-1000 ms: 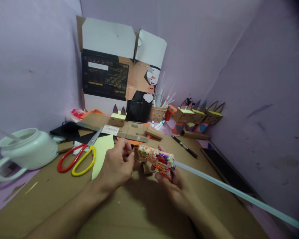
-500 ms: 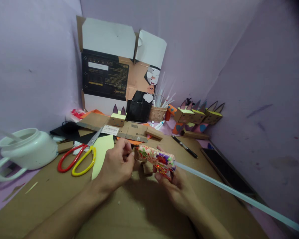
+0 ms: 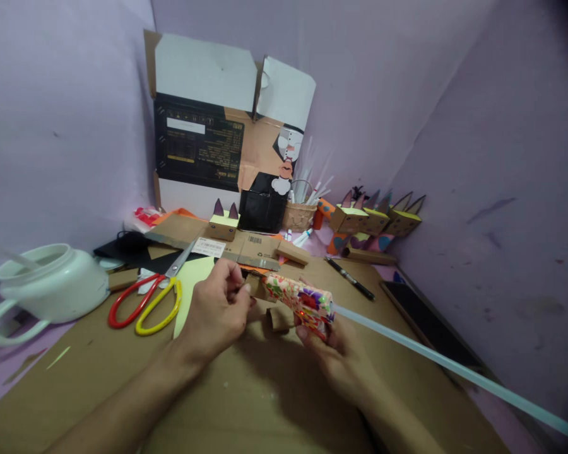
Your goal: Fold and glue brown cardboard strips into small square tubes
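My right hand (image 3: 334, 356) is wrapped round a floral-patterned glue gun (image 3: 303, 302), with a long translucent glue stick (image 3: 435, 359) running out of its back to the lower right. A small red light glows on the gun's side. Just left of it, my left hand (image 3: 222, 302) pinches a small brown cardboard piece (image 3: 255, 287) near the gun's front end. The nozzle tip is hard to make out there. Below, between the hands, a small curled cardboard piece (image 3: 278, 320) rests on the cardboard work surface (image 3: 208, 410).
Scissors with red and yellow handles (image 3: 158, 312) and a white pot (image 3: 57, 284) lie left. Cardboard pieces, a small eared box (image 3: 224, 227) and a straw basket (image 3: 299, 215) stand behind. A black pen (image 3: 350, 279) and dark flat device (image 3: 430, 325) are right.
My left hand has shifted slightly left and the gap to the glue gun has widened, showing more of the cardboard piece. The glue gun has barely moved.
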